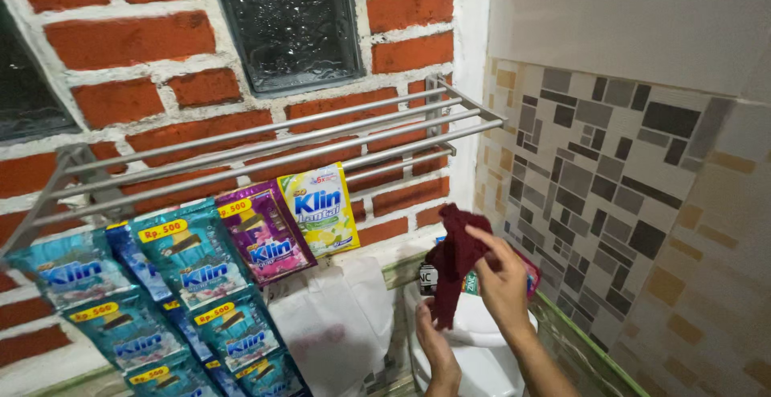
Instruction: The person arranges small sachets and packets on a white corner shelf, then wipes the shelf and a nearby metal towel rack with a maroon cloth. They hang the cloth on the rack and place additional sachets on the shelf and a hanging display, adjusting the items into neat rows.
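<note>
Both hands work low at the right of the view. Left hand [438, 349] is raised from below, its fingers closed on the bottom end of a dark red cloth [455, 256]; right hand [504, 280] pinches the cloth's top between thumb and fingers, so the cloth hangs stretched between them, just above a white bucket [482, 349]. What the bucket contains cannot be seen. Judged from this hold, the cloth handles best if both grips stay at opposite ends, keeping it taut and clear of the bucket rim and the small bottle [428, 278] behind it. Beside the bucket, a white plastic bag [337, 325] sags on the ledge; its contents are hidden. At the left, strips of detergent sachets [193, 284], teal, purple and yellow, hang from the front bar of a metal wall rack [265, 144]. Farthest back, a brick wall [128, 39] holds a glass block [291, 23]; mosaic tiles [594, 180] cover the right wall.
</note>
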